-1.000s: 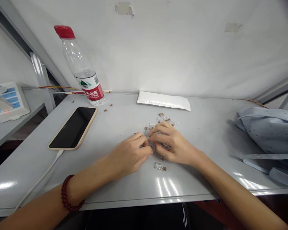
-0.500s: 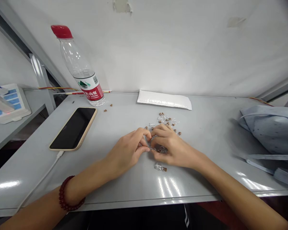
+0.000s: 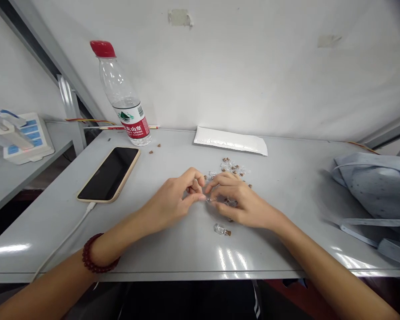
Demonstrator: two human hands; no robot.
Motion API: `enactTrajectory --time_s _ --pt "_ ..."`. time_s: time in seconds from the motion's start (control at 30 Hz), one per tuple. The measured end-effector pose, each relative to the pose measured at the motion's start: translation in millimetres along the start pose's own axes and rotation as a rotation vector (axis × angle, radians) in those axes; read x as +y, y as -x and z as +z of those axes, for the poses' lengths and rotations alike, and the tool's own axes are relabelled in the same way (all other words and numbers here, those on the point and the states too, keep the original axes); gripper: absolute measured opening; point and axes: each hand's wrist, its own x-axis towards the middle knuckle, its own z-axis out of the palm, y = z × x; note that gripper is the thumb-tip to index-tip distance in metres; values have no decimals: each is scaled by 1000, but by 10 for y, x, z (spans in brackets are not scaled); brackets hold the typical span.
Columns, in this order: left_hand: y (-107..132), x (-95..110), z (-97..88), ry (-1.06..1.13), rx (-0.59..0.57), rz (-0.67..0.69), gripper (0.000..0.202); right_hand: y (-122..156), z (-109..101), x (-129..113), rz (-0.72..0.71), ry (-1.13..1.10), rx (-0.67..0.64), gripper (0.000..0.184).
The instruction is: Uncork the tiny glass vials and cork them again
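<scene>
The left hand (image 3: 168, 200) and the right hand (image 3: 242, 202) meet above the middle of a grey metal table (image 3: 186, 253), their fingertips close together. Both grips are narrow. The left thumb and fingers curl into a tight pinch, with the thumb tip just beside a thin clear glass piece (image 3: 209, 200) between the 2 hands. It is too small to tell which hand holds it, or whether either does. The right fingers curve down next to it, with brown cork stoppers (image 3: 231, 203) showing just under them.

Just beyond the hands lies a loose cluster of tiny glass vials (image 3: 231, 165) and stoppers. On the near side, 1 corked vial (image 3: 222, 230) lies on its side, apart from the cluster. A red bead bracelet (image 3: 88, 262) circles the left wrist.

Left of the hands, a black smartphone (image 3: 108, 174) in a beige case lies with a white charging cable (image 3: 66, 240) running from it. Further back stands a red-capped water bottle (image 3: 123, 102), with a few brown crumbs (image 3: 155, 149) near its base. A white padded envelope (image 3: 230, 141) lies along the back edge, and a pale blue cloth bag (image 3: 375, 189) sits at the right.
</scene>
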Motion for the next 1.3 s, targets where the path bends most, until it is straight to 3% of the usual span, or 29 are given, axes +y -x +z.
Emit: enactTrajectory --time_s 0.1,0.23,0.43,0.57,0.77,0.83,1.0,1.3 --pt "-19 -25 -117 3 54 -6 4 8 -51 35 23 -54 39 13" --pt "-36 -96 -206 -134 25 36 4 5 -37 67 26 60 79 10" --pt "-30 -164 -133 -325 -33 252 14 -15 40 38 12 209 88 9" --pt "-49 -229 -51 -406 -23 306 21 -13 63 54 -6 266 91 15" --pt "-138 -343 49 -509 6 287 14 -36 106 52 3 230 171 10" --pt "-161 -349 58 -501 19 270 15 -59 139 44 22 249 190 16" --pt "-157 -354 71 -446 73 207 8 -101 209 22 65 411 113 29" --pt "-138 -367 89 -446 86 190 27 -88 222 8 51 377 81 27"
